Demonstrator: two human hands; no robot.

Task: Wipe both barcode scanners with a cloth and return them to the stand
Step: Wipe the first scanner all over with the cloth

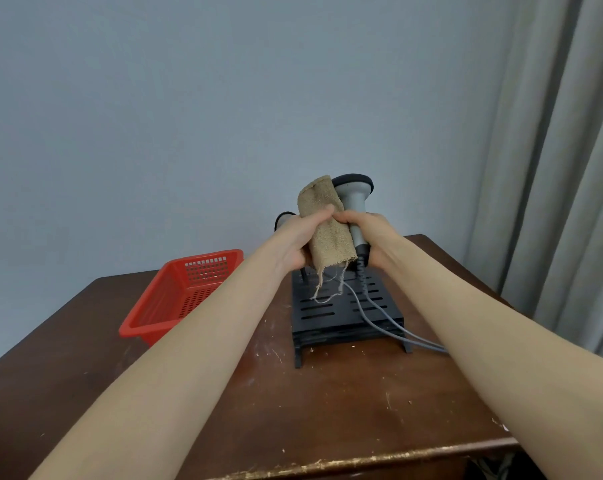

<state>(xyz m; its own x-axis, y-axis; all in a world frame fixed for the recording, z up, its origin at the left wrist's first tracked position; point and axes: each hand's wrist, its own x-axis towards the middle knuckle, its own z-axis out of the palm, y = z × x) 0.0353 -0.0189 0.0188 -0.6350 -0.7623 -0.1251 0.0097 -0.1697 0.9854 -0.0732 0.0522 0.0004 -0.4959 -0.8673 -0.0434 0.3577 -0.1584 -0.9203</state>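
Brown scuffed surface [328, 427] lies bare nearest me, room to lower my arms. Beyond it the black stand [341, 306], near the right edge, cables trailing off. Above it my right hand [371, 237] wraps its fingers round the raised scanner [353, 199], steadying it while my left hand [300, 237] pinches the tan cloth [328, 226] against it. Second scanner [284, 218] waits behind my left hand; red basket [182, 292] sits well left.

A red basket [175, 299] sits on the brown table [328, 410], beside grey curtains [570, 168].
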